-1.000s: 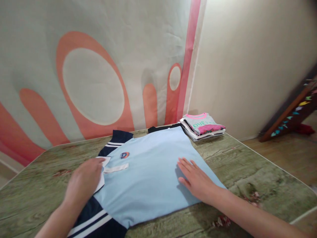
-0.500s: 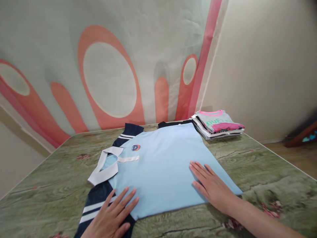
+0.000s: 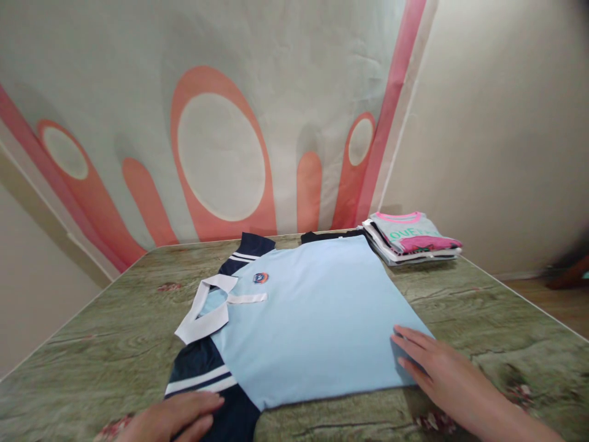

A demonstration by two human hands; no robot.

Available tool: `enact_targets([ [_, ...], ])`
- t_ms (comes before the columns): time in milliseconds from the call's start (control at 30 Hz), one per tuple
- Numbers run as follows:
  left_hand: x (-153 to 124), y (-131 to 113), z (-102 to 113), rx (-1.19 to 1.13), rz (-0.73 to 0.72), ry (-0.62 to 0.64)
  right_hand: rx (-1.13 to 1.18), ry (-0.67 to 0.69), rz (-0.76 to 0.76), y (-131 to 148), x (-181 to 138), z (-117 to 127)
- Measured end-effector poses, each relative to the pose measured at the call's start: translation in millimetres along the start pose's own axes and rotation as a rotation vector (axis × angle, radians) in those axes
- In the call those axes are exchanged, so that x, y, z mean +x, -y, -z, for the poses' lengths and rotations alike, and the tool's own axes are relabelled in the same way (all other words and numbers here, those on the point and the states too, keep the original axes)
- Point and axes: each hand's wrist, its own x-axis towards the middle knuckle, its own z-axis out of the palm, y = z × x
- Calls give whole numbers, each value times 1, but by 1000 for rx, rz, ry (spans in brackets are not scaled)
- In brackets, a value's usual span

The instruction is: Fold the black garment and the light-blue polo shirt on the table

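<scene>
the light blue shirt [image 3: 313, 319] lies flat on the green table [image 3: 92, 344], front side up, with its white collar [image 3: 202, 310] pointing to the left. it has two dark blue sleeves with white stripes: one sleeve [image 3: 243, 252] at the far side and the other sleeve [image 3: 207, 380] at the near side.

the right hand [image 3: 442, 374] lies flat with its palm down and its fingers spread and straight. it holds nothing. the fingertips rest on the bottom corner of the shirt at the right, and the rest of the hand is on the table just beside the cloth.

the left hand [image 3: 175, 420] is low at the near edge of the view. it lies flat with loose, gently bent fingers, and the fingertips touch the near dark sleeve. it is not gripping anything.

so there are two hands, one at each near corner of the one shirt.

one pile of folded clothes [image 3: 409, 239] sits at the far right corner of the table, just beside the shirt. the top one is grey with a pink neck.

behind the table hangs a pale wall cloth [image 3: 221, 110] with orange loops.
</scene>
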Motion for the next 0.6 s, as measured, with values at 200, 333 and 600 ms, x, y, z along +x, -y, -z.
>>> enact_targets([
  [200, 149, 6, 12, 3, 82, -137, 185, 130, 271, 65, 95, 14],
  [333, 195, 26, -25, 106, 141, -88, 173, 184, 316, 67, 117, -8],
  [600, 188, 45, -41, 109, 165, -71, -4, 33, 95, -8, 85, -27],
])
